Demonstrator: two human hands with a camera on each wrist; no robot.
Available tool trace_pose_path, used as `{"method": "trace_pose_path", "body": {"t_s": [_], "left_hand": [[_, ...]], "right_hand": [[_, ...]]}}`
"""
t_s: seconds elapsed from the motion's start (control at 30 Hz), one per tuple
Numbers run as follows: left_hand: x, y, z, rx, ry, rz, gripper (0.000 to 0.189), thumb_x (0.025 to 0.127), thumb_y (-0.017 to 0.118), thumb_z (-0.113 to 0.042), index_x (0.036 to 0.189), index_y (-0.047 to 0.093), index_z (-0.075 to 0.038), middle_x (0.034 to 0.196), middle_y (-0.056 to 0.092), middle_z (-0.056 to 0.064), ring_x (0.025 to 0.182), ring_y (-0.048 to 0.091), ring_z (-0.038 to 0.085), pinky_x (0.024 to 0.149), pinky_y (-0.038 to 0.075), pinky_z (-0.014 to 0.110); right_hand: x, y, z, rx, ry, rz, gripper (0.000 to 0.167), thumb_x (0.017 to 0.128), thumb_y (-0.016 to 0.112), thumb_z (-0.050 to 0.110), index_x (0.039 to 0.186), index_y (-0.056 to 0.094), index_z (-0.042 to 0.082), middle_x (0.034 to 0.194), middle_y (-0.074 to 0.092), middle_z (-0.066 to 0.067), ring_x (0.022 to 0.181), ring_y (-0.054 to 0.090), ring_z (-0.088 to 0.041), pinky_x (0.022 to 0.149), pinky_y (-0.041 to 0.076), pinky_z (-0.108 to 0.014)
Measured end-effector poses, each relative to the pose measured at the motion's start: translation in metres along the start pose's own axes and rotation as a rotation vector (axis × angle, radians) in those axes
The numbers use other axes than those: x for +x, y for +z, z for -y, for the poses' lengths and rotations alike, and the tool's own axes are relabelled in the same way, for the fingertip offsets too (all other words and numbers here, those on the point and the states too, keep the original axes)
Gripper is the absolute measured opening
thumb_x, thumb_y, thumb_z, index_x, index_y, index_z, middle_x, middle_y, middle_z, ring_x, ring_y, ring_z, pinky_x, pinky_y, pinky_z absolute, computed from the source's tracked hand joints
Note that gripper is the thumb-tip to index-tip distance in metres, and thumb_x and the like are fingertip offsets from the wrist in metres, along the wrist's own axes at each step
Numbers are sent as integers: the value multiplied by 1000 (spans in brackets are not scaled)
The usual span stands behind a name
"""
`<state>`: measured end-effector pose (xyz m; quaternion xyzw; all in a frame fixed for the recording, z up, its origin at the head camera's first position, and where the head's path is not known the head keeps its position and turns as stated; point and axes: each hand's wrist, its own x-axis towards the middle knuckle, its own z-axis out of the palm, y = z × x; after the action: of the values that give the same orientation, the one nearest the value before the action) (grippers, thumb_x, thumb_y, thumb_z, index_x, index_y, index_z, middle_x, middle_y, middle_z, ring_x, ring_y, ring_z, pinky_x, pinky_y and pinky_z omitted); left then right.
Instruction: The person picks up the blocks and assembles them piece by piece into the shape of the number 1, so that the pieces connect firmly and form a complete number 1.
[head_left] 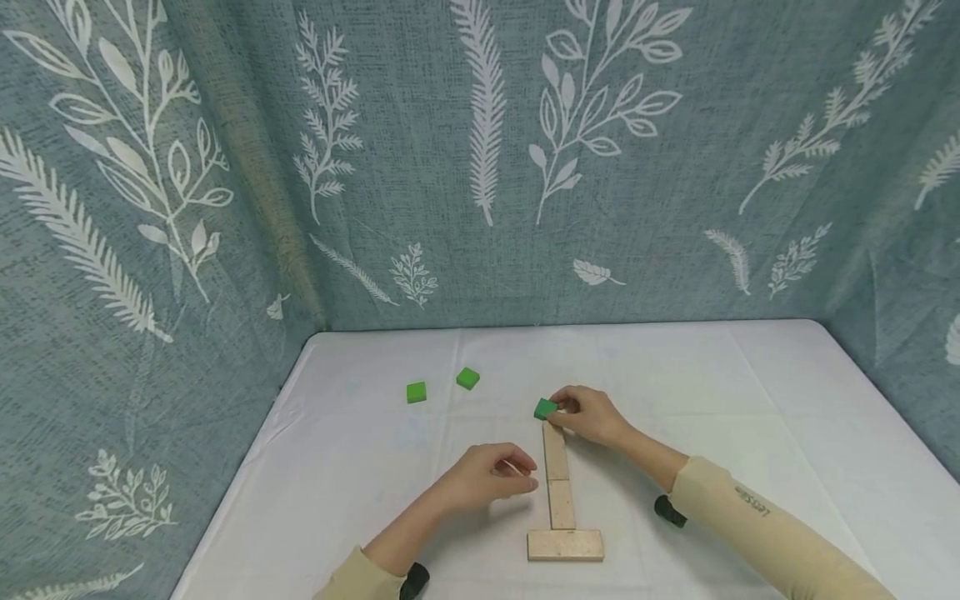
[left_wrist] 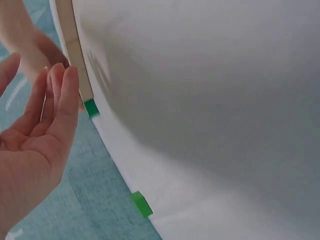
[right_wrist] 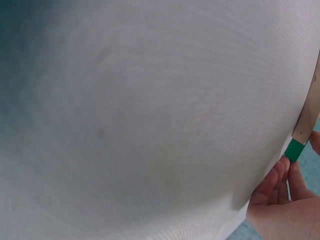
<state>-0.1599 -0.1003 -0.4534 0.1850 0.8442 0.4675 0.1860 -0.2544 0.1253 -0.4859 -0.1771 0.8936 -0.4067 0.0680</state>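
At the far end of a line of pale wooden blocks sits a dark green block (head_left: 545,408), pinched between thumb and fingers by my right hand (head_left: 592,417). The right wrist view has the same green block (right_wrist: 295,149) up against the end of a wooden block (right_wrist: 308,117). Two wooden blocks run end to end, the farther block (head_left: 555,450) and the nearer block (head_left: 560,504), down to a crosswise wooden block (head_left: 565,545). Left of this line, my left hand (head_left: 483,477) hovers with fingers loosely bent and nothing in them.
Two lighter green blocks lie at the back left of the white-covered table, one block (head_left: 416,392) left of the other block (head_left: 468,378). A blue-green curtain (head_left: 525,267) with white leaf patterns hangs behind the table's far edge.
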Motion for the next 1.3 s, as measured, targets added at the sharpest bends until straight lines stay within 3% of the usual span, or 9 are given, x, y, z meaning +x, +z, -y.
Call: {"method": "trace_pose_path", "body": {"t_s": [0.47, 0.77, 1.1, 1.3], "left_hand": [[27, -26, 12, -88, -13, -319, 29, 90, 71, -21, 113, 67, -4, 106, 68, 5, 96, 64, 21, 74, 52, 31], [47, -45, 17, -131, -65, -509, 27, 89, 72, -16, 114, 68, -7, 108, 68, 7, 99, 62, 23, 81, 51, 38], [65, -61, 28, -155, -119, -644, 34, 86, 74, -15, 116, 66, -2, 111, 66, 13, 105, 60, 26, 77, 53, 34], [70, -67, 36, -106, -139, -676, 35, 87, 73, -13, 118, 64, 1, 113, 65, 16, 108, 58, 30, 86, 50, 41]], "right_hand": [[0, -2, 1, -2, 5, 5, 30, 89, 71, 21, 112, 67, 3, 91, 62, -2, 77, 53, -13, 63, 45, -29], [-1, -4, -2, 8, 0, 15, 32, 90, 70, 22, 114, 67, 2, 92, 62, -2, 78, 53, -14, 62, 46, -29], [-2, -1, -2, 8, 9, 15, 32, 90, 70, 22, 114, 66, 1, 94, 62, -3, 77, 52, -14, 60, 45, -26], [-2, -1, 1, 15, 12, 20, 32, 90, 70, 22, 114, 66, 1, 94, 62, -3, 78, 52, -14, 61, 45, -28]]}}
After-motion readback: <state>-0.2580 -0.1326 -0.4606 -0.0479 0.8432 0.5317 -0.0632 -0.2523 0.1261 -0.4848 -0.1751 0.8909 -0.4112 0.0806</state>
